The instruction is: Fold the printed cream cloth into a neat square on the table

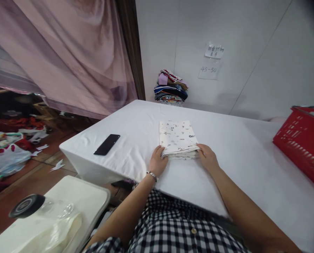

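A folded white cloth [176, 135] with small printed figures lies in layers on the white-covered table [135, 140]. My left hand [158, 161] grips its near left corner, fingers curled round the edge. At the near right corner, my right hand [207, 157] pinches the upper layers between thumb and fingers. The near edge of the cloth is slightly raised, and more folded layers show beneath it. A bracelet circles my left wrist.
A black phone [107, 144] lies to the left on the table. A red plastic basket [301, 140] stands at the right. Folded clothes [171, 88] are piled against the wall behind. A white side table [75, 191] at lower left holds a clear bottle with a black cap [27, 205].
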Motion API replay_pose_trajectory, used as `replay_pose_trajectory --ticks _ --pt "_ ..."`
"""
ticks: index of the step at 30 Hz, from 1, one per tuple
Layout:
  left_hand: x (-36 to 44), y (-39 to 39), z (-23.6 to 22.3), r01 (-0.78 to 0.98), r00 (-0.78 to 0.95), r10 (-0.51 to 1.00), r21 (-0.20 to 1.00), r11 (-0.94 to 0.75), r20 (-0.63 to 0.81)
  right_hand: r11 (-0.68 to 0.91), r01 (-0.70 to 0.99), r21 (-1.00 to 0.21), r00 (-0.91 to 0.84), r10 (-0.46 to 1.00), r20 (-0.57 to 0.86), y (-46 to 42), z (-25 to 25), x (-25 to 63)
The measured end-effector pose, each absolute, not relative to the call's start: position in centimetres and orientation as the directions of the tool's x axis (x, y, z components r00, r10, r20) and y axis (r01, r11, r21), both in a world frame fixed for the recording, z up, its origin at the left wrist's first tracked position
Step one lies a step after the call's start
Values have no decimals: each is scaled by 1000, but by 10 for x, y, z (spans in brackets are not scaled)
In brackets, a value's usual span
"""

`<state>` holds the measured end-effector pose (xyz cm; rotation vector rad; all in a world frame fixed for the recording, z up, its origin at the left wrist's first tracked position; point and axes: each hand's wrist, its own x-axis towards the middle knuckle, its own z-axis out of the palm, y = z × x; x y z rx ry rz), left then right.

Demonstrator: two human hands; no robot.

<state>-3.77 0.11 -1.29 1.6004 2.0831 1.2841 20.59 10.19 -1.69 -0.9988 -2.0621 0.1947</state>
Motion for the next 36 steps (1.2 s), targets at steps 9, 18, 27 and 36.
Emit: replay_pose_trajectory --ticks 9,18,27,36 --pt "-39 12 -13 683 -414 834 731 19 364 779 565 -274 -558 605 568 106 -12 212" --pt "-37 13 -7 726 -393 842 687 39 368 760 615 -211 -565 611 554 98 -6 204" --pt "-36 9 -7 803 -341 848 595 37 407 728 640 -246 -501 638 585 103 -10 205" --pt "-29 15 -5 852 -350 855 510 121 382 712 655 -254 -479 651 589 104 -12 205"
